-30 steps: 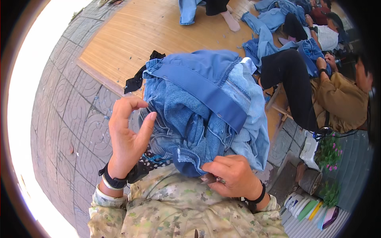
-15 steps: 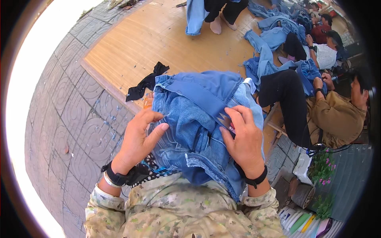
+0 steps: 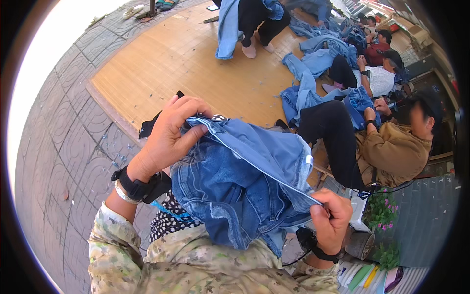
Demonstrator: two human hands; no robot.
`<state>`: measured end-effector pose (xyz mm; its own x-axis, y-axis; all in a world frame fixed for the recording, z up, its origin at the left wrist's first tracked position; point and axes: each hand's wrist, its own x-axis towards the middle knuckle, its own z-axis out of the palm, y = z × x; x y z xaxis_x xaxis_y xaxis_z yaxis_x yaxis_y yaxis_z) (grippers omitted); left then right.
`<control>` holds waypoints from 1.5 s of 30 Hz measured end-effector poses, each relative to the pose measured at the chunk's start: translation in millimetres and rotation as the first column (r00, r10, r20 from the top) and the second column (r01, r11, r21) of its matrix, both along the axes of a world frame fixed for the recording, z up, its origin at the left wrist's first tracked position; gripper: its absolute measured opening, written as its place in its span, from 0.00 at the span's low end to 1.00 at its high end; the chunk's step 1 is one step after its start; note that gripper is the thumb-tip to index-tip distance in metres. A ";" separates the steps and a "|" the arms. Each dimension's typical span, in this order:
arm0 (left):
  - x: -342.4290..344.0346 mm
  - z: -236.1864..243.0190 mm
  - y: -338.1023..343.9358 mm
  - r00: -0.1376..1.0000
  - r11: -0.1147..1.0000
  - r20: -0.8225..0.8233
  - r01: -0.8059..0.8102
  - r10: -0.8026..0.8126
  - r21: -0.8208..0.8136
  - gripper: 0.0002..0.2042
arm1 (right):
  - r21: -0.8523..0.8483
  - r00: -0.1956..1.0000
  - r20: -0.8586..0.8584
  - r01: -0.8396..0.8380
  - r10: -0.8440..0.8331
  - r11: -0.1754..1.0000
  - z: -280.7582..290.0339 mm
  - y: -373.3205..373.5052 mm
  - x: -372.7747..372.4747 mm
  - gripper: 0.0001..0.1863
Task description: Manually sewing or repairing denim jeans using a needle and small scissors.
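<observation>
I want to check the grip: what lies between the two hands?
In the head view, a blue denim garment stretches from the left hand to the right hand.

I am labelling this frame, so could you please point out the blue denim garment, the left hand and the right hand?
blue denim garment (image 3: 235, 196): head view, on the darker front panel.
left hand (image 3: 169, 134): head view, on the back of the hand.
right hand (image 3: 332, 223): head view, on the closed knuckles.

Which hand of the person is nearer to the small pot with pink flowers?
The right. The right hand pinches the denim garment edge just left of the flower pot. The left hand grips the garment's far upper-left end.
</observation>
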<state>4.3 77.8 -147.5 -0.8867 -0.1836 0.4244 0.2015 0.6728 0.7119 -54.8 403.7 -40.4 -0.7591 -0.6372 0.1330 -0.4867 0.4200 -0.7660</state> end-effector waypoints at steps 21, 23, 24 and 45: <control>94.5 66.5 137.9 0.275 -0.092 -0.328 0.624 -0.904 0.776 0.11 | -0.572 0.945 0.131 0.318 -0.299 0.756 37.6 115.6 76.4 0.14; 100.9 66.3 143.9 0.270 -0.052 -0.298 0.656 -0.915 0.753 0.11 | -0.585 0.924 0.348 0.344 -0.156 0.735 18.2 128.5 71.9 0.12; 104.0 68.4 144.4 0.280 -0.009 -0.271 0.680 -0.921 0.733 0.10 | -0.612 0.906 0.412 0.355 -0.098 0.706 7.0 126.9 69.0 0.10; 165.4 57.3 120.3 0.921 0.499 -0.080 0.278 -0.381 0.821 0.10 | -0.632 0.864 0.502 0.392 -0.033 0.668 -21.1 82.5 73.0 0.09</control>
<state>169.7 198.1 -90.2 -0.9835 -0.0840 0.1604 0.1783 -0.2949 0.9388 18.2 486.2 -61.4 -0.9480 -0.3021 0.1003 -0.0148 -0.2731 -0.9619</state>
